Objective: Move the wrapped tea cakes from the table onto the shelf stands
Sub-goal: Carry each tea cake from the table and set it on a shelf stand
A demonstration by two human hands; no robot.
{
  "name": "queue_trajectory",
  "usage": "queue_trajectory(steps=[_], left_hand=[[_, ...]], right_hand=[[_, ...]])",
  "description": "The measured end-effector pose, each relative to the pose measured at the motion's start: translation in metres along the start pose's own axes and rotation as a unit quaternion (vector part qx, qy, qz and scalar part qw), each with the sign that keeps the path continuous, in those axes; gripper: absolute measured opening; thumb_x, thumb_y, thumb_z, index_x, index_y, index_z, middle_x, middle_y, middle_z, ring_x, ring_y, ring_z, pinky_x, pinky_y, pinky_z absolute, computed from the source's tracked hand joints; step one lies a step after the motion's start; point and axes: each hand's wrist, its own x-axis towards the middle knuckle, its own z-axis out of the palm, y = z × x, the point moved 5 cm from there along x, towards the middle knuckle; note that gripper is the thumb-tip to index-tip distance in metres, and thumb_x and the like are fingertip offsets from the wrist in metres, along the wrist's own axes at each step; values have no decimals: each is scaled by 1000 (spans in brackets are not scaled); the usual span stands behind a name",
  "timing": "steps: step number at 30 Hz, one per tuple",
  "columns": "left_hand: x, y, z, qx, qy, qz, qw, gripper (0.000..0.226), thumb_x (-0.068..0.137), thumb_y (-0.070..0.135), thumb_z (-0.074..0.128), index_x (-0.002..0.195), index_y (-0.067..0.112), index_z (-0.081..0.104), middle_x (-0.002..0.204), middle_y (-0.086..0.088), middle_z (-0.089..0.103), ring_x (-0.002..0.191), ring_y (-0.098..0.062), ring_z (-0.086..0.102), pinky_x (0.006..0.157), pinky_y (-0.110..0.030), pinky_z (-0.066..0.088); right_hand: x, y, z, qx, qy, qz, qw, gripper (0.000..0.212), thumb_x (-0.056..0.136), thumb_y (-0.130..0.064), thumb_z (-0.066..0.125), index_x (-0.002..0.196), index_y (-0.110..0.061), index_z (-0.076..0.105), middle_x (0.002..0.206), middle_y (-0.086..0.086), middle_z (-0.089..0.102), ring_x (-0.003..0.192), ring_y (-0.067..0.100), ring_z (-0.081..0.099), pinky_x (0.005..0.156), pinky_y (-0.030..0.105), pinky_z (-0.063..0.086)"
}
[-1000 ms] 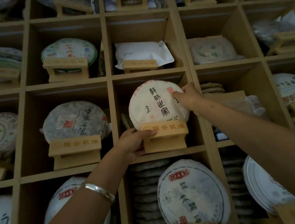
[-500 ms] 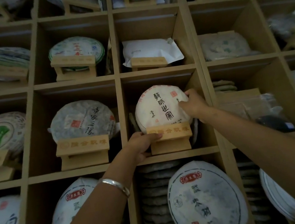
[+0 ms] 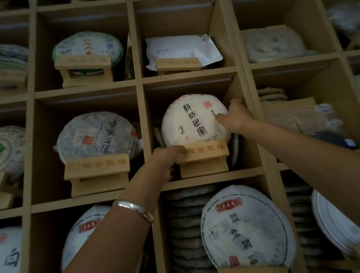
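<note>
- At the middle cubby of the wooden shelf (image 3: 189,75), a white paper-wrapped tea cake (image 3: 192,120) with black brush characters stands tilted back on a light wooden stand (image 3: 203,158).
- The right hand (image 3: 235,117) rests on the cake's right edge, fingers on the wrapper's face and thumb toward the rim; whether it pinches the cake or only presses it I cannot tell.
- The left hand (image 3: 166,159) grips the stand's left end, its thumb laid along the top of the front bar and the fingers curled below it.
- A silver bangle (image 3: 132,210) circles the left wrist.
- Just left, in the next cubby, a grey speckled cake (image 3: 95,136) sits on its own engraved stand (image 3: 97,171).
- Above the middle cubby, a white folded packet (image 3: 181,49) lies behind a small stand.
- Below it, a large white cake with a red emblem (image 3: 245,229) leans in front of a stack of dark unwrapped cakes (image 3: 186,235).
- To the upper left, a green-rimmed cake (image 3: 87,48) rests on another stand.
</note>
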Motion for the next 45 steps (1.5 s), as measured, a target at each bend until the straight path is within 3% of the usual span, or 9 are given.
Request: queue_trajectory(steps=[5,9,13,17,22,30,37,40,45], left_hand=[[-13,26,-15,118,18,58,991,66,85,23,72,140,11,38,131,-11,49,115,-30,50,86,-38,45],[-33,50,-43,287,65,151,944,14,86,27,69,90,17,60,84,1,57,73,-12,53,55,-24,40],[-68,53,-97,392,129,178,893,18,87,29,69,80,13,65,72,1,58,69,-16,56,53,-23,40],[-119,42,-163,480,213,109,844,24,84,23,71,65,14,58,72,-8,61,82,-28,64,58,-27,45],[-212,32,-252,569,305,-18,764,30,83,24,73,99,-1,69,107,-23,68,102,-35,64,82,-37,52],[-431,62,-355,668,398,-180,603,36,89,26,63,109,-4,68,111,-21,68,105,-35,63,83,-35,48],[-681,106,-427,628,550,-291,467,46,89,26,67,123,-4,62,129,-23,59,118,-36,57,95,-36,46],[-781,114,-451,597,587,-351,420,35,89,23,65,111,-5,66,123,-23,63,115,-36,58,88,-33,46],[-891,130,-468,564,627,-387,373,16,87,18,65,95,4,63,100,-15,61,102,-29,59,78,-29,45]], right_hand=[[-12,-14,-10,-56,29,-59,996,60,94,-26,62,141,-4,32,139,19,45,122,34,52,82,33,42],[-33,-40,-8,-96,48,-191,976,50,91,-25,63,133,-9,41,134,18,43,115,32,52,81,32,40],[-56,-67,14,-41,10,-243,969,45,91,-24,62,130,-11,43,133,18,44,114,33,51,80,30,36],[-89,-98,56,54,-58,-264,961,42,92,-25,61,128,-13,44,130,15,45,102,27,53,77,35,42],[-159,-150,112,155,-111,-314,930,42,90,-20,63,127,-10,48,132,18,47,115,34,51,83,33,40],[-325,-282,180,292,-290,-369,833,37,89,-19,64,122,-11,50,126,17,48,106,35,54,85,40,46],[-472,-429,183,361,-404,-412,733,32,92,-24,63,120,-14,50,125,16,51,100,32,54,74,37,39],[-544,-491,171,376,-421,-414,714,37,88,-24,67,120,-12,52,124,16,54,101,31,57,76,34,42],[-685,-581,135,393,-494,-450,633,39,88,-25,67,118,-4,53,121,21,57,106,37,57,81,34,43]])
